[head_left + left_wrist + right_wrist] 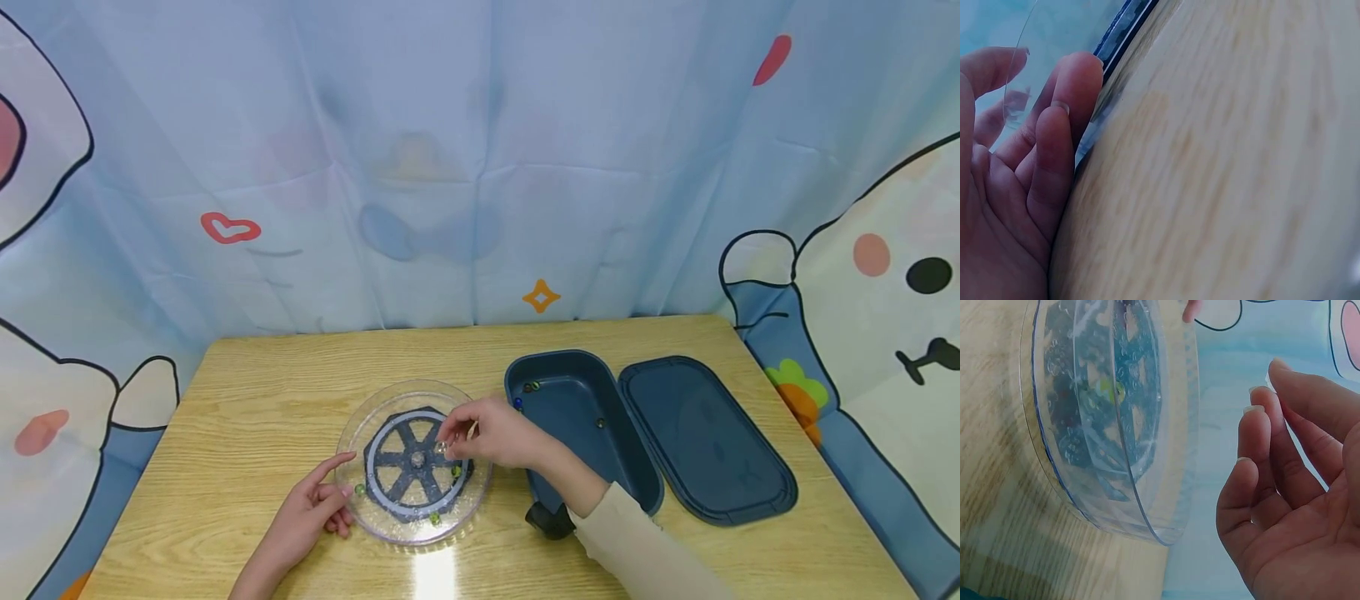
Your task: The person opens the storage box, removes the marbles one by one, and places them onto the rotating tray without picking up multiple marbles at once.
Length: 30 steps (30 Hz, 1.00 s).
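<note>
A clear round dish (408, 540) stands on the table, and a dark six-spoked wheel shape (405, 483) shows through it. Green-and-yellow marbles (435, 518) lie in the dish. My left hand (303, 508) holds the dish's near-left rim; in the left wrist view, clear plastic passes between its fingers (1079, 84). Over the dish's right side, my right hand (495, 433) pinches a small clear marble (441, 448) between thumb and fingertips. Of that marble, only a pale sliver shows in the right wrist view, behind the fingers (1254, 431).
Right of the dish is a dark blue rectangular box (637, 454) with several marbles inside; my right forearm crosses its near end. Its matching lid (708, 442) lies flat beside it. A patterned curtain (420, 167) hangs behind the wooden table (270, 400).
</note>
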{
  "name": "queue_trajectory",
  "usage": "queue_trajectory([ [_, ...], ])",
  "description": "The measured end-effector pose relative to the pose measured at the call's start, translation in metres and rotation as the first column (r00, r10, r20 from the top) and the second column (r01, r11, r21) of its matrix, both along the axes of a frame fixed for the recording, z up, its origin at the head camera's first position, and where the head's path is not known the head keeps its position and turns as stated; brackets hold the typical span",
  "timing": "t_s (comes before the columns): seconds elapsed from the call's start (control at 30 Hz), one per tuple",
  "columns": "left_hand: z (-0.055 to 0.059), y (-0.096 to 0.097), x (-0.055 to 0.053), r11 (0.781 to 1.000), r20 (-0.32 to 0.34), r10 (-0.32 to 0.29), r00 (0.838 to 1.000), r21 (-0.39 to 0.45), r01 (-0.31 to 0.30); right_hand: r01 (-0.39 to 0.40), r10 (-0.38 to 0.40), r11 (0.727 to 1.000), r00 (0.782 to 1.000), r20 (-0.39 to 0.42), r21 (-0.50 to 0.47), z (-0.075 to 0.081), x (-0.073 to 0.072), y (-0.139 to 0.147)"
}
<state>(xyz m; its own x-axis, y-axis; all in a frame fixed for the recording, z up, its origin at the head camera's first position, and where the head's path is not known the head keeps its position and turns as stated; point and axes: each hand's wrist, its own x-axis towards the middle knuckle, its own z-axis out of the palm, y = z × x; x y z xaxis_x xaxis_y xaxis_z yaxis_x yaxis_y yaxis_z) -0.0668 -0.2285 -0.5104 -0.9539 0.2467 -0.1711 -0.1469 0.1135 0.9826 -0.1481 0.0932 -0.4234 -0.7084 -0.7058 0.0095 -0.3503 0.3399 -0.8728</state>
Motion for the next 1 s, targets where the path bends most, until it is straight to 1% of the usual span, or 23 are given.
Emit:
queue_trajectory([
  [0.17, 0.0, 0.0, 0.0, 1.0, -0.001, -0.007, 1.0, 0.006, 0.007, 0.001, -0.001, 1.0, 1.0, 0.01, 0.011, -0.002, 0.0, 0.0],
  [0.37, -0.001, 0.0, 0.0, 1.0, -0.003, -0.006, 1.0, 0.002, 0.006, 0.009, -0.009, 1.0, 1.0, -0.006, 0.02, -0.002, -0.001, 0.0],
  [0.53, 0.0, 0.0, 0.0, 1.0, -0.004, -0.006, 1.0, -0.001, 0.006, 0.018, -0.018, 1.0, 1.0, -0.01, 0.011, 0.0, -0.002, 0.002],
  [0.7, 0.002, 0.001, 0.0, 1.0, -0.006, -0.009, 1.0, -0.004, 0.009, 0.033, -0.033, 0.999, 0.999, -0.025, 0.027, 0.003, -0.002, 0.003],
  [0.87, 0.002, 0.0, 0.0, 1.0, -0.01, -0.008, 1.0, -0.008, 0.008, 0.042, -0.042, 0.999, 0.999, -0.03, 0.006, 0.008, -0.004, 0.007],
  [1.0, 0.001, 0.0, 0.0, 1.0, -0.008, -0.008, 1.0, -0.011, 0.007, 0.072, -0.072, 0.997, 0.996, -0.052, 0.003, 0.015, -0.005, 0.014],
])
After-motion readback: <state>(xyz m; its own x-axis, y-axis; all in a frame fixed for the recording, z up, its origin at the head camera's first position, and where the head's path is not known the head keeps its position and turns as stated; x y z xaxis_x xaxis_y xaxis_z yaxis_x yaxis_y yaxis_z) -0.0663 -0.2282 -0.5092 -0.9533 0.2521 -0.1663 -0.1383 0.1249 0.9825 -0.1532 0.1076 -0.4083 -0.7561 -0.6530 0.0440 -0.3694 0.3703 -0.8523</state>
